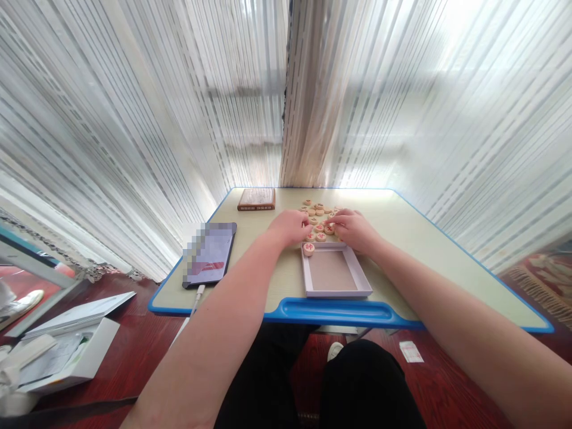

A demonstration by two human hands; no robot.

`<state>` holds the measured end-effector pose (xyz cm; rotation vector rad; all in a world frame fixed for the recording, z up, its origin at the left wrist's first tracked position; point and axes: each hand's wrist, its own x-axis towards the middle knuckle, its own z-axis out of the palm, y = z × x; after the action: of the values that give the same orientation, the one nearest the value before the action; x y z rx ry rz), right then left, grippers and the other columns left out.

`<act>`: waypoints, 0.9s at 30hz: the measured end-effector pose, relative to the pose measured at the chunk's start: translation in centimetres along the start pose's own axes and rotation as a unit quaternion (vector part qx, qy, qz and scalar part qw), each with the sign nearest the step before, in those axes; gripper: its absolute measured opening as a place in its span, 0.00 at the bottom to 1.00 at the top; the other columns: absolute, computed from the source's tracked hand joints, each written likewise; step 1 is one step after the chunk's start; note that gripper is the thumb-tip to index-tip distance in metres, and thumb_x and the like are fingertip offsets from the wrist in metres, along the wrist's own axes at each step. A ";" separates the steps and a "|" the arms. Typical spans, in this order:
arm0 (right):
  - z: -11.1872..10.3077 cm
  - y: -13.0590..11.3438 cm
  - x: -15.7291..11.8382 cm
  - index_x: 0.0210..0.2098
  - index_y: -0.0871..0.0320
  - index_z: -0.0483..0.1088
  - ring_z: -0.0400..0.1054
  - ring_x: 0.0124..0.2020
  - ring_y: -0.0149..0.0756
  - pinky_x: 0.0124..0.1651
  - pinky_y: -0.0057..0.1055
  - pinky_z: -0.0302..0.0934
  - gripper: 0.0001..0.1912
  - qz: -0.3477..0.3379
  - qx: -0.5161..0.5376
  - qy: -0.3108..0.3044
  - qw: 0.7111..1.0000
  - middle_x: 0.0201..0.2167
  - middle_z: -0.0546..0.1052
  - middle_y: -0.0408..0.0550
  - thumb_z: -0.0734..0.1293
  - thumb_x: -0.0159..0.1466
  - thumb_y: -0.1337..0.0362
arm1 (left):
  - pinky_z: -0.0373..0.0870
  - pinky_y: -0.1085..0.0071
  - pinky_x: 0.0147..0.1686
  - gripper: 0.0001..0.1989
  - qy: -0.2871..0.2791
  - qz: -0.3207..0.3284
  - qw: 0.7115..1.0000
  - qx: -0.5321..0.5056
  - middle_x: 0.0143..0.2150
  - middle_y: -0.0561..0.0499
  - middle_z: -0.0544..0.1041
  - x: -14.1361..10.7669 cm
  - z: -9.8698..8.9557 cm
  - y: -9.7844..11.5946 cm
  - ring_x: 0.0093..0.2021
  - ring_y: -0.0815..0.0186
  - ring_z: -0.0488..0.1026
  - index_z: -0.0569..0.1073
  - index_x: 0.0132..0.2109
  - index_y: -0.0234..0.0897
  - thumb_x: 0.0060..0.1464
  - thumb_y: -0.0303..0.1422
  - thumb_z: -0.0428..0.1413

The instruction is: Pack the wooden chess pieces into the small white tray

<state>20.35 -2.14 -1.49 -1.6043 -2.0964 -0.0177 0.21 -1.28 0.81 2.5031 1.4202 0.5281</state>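
Several round wooden pieces with red or dark characters (320,236) lie in a loose heap on the pale table. At the left side of the heap is my left hand (292,226), its fingers bent by the pieces; what its fingertips hold, if anything, is hidden. My right hand (351,227) reaches in from the right, fingers apart, touching a red-marked piece (329,229). Just in front of the heap sits a shallow open box (360,275). One red-marked piece (308,249) is in the box's far left corner.
A tablet (208,256) with a white cable lies at the table's left. A flat brown box (257,199) is at the back left. The blue tray edge (335,310) runs along the front. Curtains hang behind the table.
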 end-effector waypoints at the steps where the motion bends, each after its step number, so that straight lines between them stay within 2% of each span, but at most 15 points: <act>1: 0.0 -0.1 0.0 0.37 0.53 0.80 0.67 0.44 0.42 0.50 0.41 0.61 0.17 0.001 0.003 -0.002 1.000 0.42 0.76 0.50 0.59 0.59 0.70 | 0.59 0.69 0.28 0.13 -0.007 0.004 1.000 -0.003 0.28 0.48 0.76 -0.1 0.0 0.1 0.30 0.64 0.69 0.78 0.32 0.36 0.52 0.38 0.51; 5: -0.4 -0.6 -0.2 0.38 0.53 0.79 0.66 0.46 0.43 0.55 0.45 0.57 0.14 -0.061 0.045 -0.023 0.997 0.43 0.76 0.50 0.62 0.60 0.63 | 0.57 0.70 0.26 0.16 -0.018 0.013 1.000 -0.021 0.25 0.50 0.74 -0.2 0.0 0.3 0.28 0.66 0.67 0.76 0.29 0.37 0.53 0.42 0.50; 8: -0.7 -1.1 -0.4 0.37 0.53 0.79 0.67 0.45 0.42 0.55 0.45 0.56 0.13 -0.121 0.072 -0.057 0.988 0.42 0.77 0.49 0.63 0.59 0.63 | 0.56 0.69 0.26 0.18 -0.019 0.035 0.999 -0.023 0.24 0.50 0.72 0.0 0.1 0.1 0.27 0.67 0.65 0.73 0.24 0.37 0.54 0.41 0.47; 10: -0.7 -1.2 -0.4 0.34 0.54 0.79 0.67 0.44 0.41 0.55 0.44 0.56 0.12 -0.136 0.078 -0.063 0.986 0.40 0.78 0.48 0.63 0.58 0.65 | 0.55 0.69 0.26 0.18 -0.015 0.043 0.999 -0.018 0.23 0.50 0.72 0.1 0.2 0.0 0.26 0.67 0.64 0.72 0.23 0.37 0.55 0.39 0.47; 13: -0.6 -1.4 -0.1 0.30 0.55 0.78 0.67 0.43 0.41 0.54 0.42 0.56 0.11 -0.136 0.081 -0.057 0.986 0.39 0.78 0.48 0.62 0.58 0.65 | 0.54 0.70 0.26 0.18 -0.005 0.040 0.999 -0.012 0.23 0.50 0.71 0.0 0.2 0.0 0.26 0.68 0.63 0.72 0.23 0.36 0.54 0.39 0.47; 19: -0.7 -1.6 0.2 0.34 0.55 0.77 0.67 0.45 0.42 0.56 0.42 0.55 0.11 -0.121 0.076 -0.099 0.985 0.39 0.79 0.47 0.62 0.58 0.65 | 0.51 0.70 0.24 0.18 0.001 0.022 0.999 -0.034 0.21 0.51 0.69 -0.2 0.3 0.0 0.24 0.68 0.60 0.70 0.22 0.36 0.53 0.41 0.48; 22: -1.0 -1.6 0.0 0.34 0.55 0.77 0.67 0.45 0.43 0.56 0.43 0.55 0.10 -0.117 0.073 -0.101 0.985 0.38 0.78 0.48 0.63 0.59 0.63 | 0.50 0.69 0.24 0.19 0.018 0.030 0.999 -0.029 0.19 0.52 0.66 -0.1 0.3 0.0 0.23 0.69 0.57 0.68 0.20 0.36 0.53 0.40 0.47; 27: -1.1 -1.7 -0.3 0.40 0.54 0.78 0.65 0.50 0.46 0.55 0.45 0.55 0.14 -0.136 0.077 -0.110 0.981 0.47 0.77 0.49 0.63 0.60 0.59 | 0.50 0.69 0.25 0.18 0.020 0.033 0.999 -0.023 0.21 0.52 0.67 0.0 0.2 -0.2 0.24 0.68 0.59 0.68 0.20 0.36 0.53 0.39 0.48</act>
<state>19.31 -3.23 -0.13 -1.2679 -2.4088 0.2345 0.16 -1.17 0.58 2.5248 1.3265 0.6199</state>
